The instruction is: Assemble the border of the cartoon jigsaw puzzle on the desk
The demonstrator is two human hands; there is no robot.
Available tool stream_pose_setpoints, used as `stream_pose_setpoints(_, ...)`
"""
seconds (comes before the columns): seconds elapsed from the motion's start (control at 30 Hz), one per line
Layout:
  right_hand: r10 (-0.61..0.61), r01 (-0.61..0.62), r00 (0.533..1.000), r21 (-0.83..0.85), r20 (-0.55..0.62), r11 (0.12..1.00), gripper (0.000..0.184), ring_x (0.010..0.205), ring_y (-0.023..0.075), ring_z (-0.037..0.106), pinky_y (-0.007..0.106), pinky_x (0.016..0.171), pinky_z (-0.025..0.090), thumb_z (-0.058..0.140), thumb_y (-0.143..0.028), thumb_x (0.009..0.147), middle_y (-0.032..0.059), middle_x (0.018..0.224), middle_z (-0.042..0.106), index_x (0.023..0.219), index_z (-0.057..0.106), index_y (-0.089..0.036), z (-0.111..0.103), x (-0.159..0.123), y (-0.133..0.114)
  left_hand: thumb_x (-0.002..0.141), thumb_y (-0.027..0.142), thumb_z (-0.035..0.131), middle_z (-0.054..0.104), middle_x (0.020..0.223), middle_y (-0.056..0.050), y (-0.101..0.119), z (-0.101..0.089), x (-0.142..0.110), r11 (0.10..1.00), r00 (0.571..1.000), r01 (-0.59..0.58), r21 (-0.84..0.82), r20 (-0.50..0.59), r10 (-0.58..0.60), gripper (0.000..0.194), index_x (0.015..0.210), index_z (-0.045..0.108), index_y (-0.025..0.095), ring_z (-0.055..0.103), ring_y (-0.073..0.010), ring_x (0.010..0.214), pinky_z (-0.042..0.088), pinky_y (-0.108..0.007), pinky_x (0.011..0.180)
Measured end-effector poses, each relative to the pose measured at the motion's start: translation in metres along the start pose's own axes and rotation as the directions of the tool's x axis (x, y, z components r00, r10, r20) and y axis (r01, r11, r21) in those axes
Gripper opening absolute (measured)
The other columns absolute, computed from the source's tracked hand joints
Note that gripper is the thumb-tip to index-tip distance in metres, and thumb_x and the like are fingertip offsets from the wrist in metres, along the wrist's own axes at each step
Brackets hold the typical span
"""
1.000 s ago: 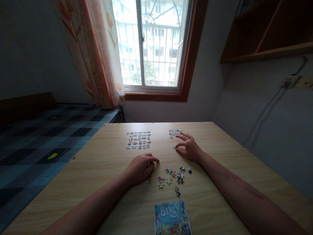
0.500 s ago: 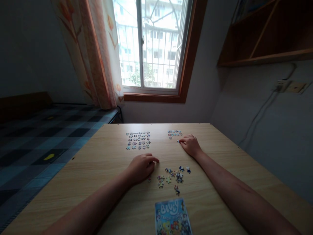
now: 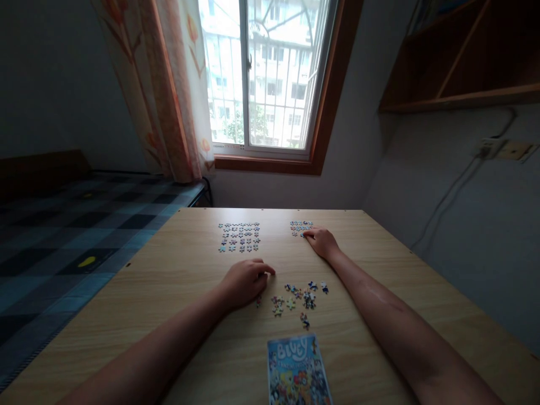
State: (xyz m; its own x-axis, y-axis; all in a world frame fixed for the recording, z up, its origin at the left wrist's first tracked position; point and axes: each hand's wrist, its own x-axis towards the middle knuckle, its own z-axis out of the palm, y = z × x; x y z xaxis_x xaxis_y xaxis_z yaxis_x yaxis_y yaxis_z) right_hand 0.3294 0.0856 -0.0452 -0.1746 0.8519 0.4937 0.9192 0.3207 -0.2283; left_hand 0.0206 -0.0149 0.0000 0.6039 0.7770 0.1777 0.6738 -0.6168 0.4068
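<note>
My right hand (image 3: 323, 243) reaches to the far part of the table. Its fingertips are pressed on a small puzzle piece (image 3: 302, 234) at the end of the lowest row of a small group of puzzle pieces (image 3: 300, 228). My left hand (image 3: 247, 283) rests on the tabletop, holding nothing I can see, its index finger stretched out and the others loosely bent. A reddish puzzle piece (image 3: 259, 301) lies beside it, partly hidden. Between my forearms is a loose pile of puzzle pieces (image 3: 309, 300). A larger block of pieces (image 3: 240, 236) is laid out in rows at the far left.
A blue picture card marked "Bluey" (image 3: 297, 368) lies at the near edge of the view. The wooden table (image 3: 169, 292) reaches toward a window (image 3: 274, 84). A checked bed (image 3: 54, 242) stands at left, and a shelf (image 3: 455, 101) hangs at upper right.
My right hand has slid the puzzle piece a little away and to the left, up to the small group's lowest row. The left hand stays in place. The view has tilted slightly.
</note>
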Motion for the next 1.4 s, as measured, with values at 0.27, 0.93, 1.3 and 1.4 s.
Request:
stream_pose_setpoints(0.27, 0.012, -0.014, 0.998, 0.028, 0.056, 1.000, 0.022, 0.094, 0.0189, 0.069, 0.028, 0.082, 0.052, 0.058, -0.031, 0.095, 0.0016, 0.106, 0.076, 0.103, 0.078, -0.032, -0.003, -0.001, 0.000, 0.085, 0.019, 0.052, 0.074, 0.103, -0.002, 0.000, 0.000, 0.000, 1.000, 1.000, 0.012, 0.006, 0.015, -0.012, 0.033, 0.104, 0.077, 0.029, 0.067, -0.0194, 0.089, 0.049, -0.032, 0.080)
stream_pose_setpoints(0.93, 0.080, -0.087, 0.992, 0.060, 0.102, 0.994, 0.026, 0.103, 0.0194, 0.067, 0.027, 0.089, 0.050, 0.056, -0.031, 0.096, 0.0018, 0.115, 0.074, 0.111, 0.077, -0.031, -0.008, -0.001, -0.005, 0.085, 0.017, 0.052, 0.074, 0.100, -0.001, -0.003, 0.002, 0.000, 1.000, 1.000, -0.008, -0.001, -0.007, 0.008, 0.032, 0.102, 0.077, 0.030, 0.067, -0.0186, 0.088, 0.048, -0.031, 0.079)
stream_pose_setpoints(1.3, 0.004, -0.038, 0.987, 0.207, 0.159, 0.978, 0.024, 0.073, 0.0152, 0.061, 0.025, 0.070, 0.043, 0.060, -0.037, 0.090, 0.0035, 0.083, 0.072, 0.092, 0.076, -0.019, -0.024, -0.007, -0.015, 0.071, 0.020, 0.061, 0.060, 0.072, 0.001, -0.009, -0.011, 0.002, 0.949, 0.987, 0.053, -0.310, 0.163, -0.002, 0.016, 0.085, 0.071, 0.019, 0.053, -0.0130, 0.067, 0.039, -0.025, 0.062)
stream_pose_setpoints(1.4, -0.117, 0.025, 0.954, 0.316, 0.275, 0.948, 0.036, 0.060, 0.0112, 0.050, 0.024, 0.060, 0.037, 0.060, -0.046, 0.089, -0.0009, 0.063, 0.061, 0.071, 0.068, -0.017, -0.037, -0.006, -0.030, 0.068, 0.026, 0.067, 0.052, 0.065, 0.004, -0.015, -0.018, 0.004, 0.889, 0.944, 0.140, -0.437, 0.331, 0.013, 0.012, 0.072, 0.059, 0.017, 0.046, -0.0110, 0.063, 0.034, -0.024, 0.056)
